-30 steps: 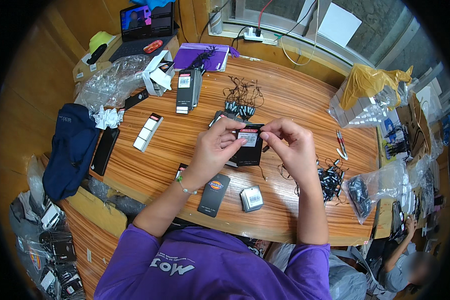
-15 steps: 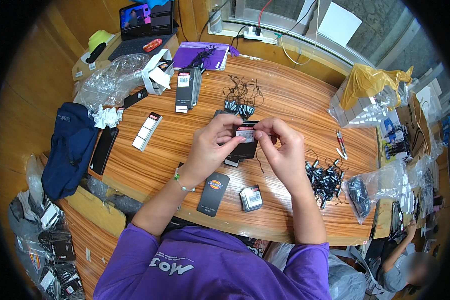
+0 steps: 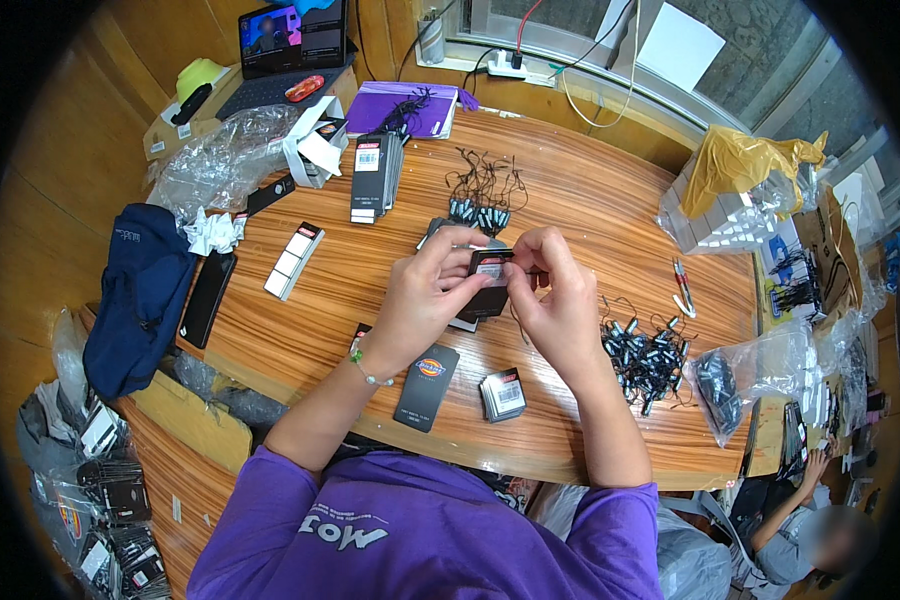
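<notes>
Over the middle of the table, my left hand point(image 3: 418, 298) grips a black hang tag point(image 3: 486, 302) with a red strip and a white label near its top. My right hand point(image 3: 558, 305) is closed at the tag's upper right corner, thumb against its edge. A thin dark cord shows beside those fingers; whether it passes through the tag I cannot tell. Partly hidden below the hands are more dark tags. Nearer me lie a large black tag point(image 3: 428, 392) with an oval emblem and a small stack of white-labelled tags point(image 3: 503, 395).
Corded black fasteners stand bunched point(image 3: 480, 212) beyond my hands, and a loose pile of them point(image 3: 645, 360) lies right. Tall tag stack point(image 3: 377, 180), label strip point(image 3: 293, 262), snips point(image 3: 682, 290), bagged boxes point(image 3: 720, 215), navy pouch point(image 3: 138, 300) surround the work. Another person sits far right.
The tag between my hands has tipped, so its label shows less. My right hand has shifted slightly left, its fingers closer over the tag's corner.
</notes>
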Demonstrator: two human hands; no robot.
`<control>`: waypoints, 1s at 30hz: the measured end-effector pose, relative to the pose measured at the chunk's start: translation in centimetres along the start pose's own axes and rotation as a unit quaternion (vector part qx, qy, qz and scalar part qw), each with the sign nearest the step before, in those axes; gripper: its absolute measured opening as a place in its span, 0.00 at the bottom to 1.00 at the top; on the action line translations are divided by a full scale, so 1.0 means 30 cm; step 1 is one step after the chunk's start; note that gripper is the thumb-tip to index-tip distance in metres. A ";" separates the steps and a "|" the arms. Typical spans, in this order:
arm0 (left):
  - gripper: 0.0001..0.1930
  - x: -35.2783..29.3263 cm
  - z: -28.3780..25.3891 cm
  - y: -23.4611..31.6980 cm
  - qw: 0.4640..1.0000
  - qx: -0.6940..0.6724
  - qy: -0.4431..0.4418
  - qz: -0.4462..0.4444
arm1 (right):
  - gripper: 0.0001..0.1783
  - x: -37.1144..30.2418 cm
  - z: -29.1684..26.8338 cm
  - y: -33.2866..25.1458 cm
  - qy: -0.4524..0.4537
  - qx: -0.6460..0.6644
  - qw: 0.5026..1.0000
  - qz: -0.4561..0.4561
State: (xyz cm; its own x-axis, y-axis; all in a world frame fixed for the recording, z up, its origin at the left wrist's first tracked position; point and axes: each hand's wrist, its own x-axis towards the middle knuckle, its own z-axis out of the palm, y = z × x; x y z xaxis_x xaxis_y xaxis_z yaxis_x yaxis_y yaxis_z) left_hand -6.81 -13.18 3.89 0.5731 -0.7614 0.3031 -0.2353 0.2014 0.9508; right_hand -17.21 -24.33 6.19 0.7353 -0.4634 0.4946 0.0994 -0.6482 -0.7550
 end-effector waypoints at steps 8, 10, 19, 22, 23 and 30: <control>0.13 -0.006 0.013 0.020 0.999 0.033 -0.002 -0.012 | 0.10 0.001 0.002 0.010 -0.002 0.014 1.000 0.020; 0.13 -0.014 0.015 0.022 0.996 0.083 -0.012 0.008 | 0.10 0.003 0.001 0.003 -0.006 0.031 0.998 0.047; 0.12 0.019 -0.021 0.032 0.911 0.300 0.060 0.276 | 0.09 0.030 -0.029 0.020 -0.084 0.339 0.919 0.182; 0.13 0.015 -0.022 0.025 0.883 0.336 0.070 0.321 | 0.06 0.027 -0.023 0.030 -0.091 0.365 0.906 0.193; 0.13 0.017 -0.016 0.026 0.878 0.339 0.065 0.331 | 0.05 0.023 -0.022 0.045 -0.093 0.368 0.905 0.193; 0.09 -0.001 0.018 -0.008 0.962 0.194 -0.001 0.190 | 0.06 0.053 -0.057 0.069 0.153 0.463 0.861 0.146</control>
State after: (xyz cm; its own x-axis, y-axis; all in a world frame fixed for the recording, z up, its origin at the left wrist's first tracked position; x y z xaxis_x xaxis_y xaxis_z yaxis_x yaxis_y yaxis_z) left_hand -7.20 -13.54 3.64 0.3869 -0.6793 0.6236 -0.7031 0.2202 0.6761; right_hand -16.99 -27.44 6.14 0.6224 -0.7545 0.2081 0.5358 0.2168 -0.8161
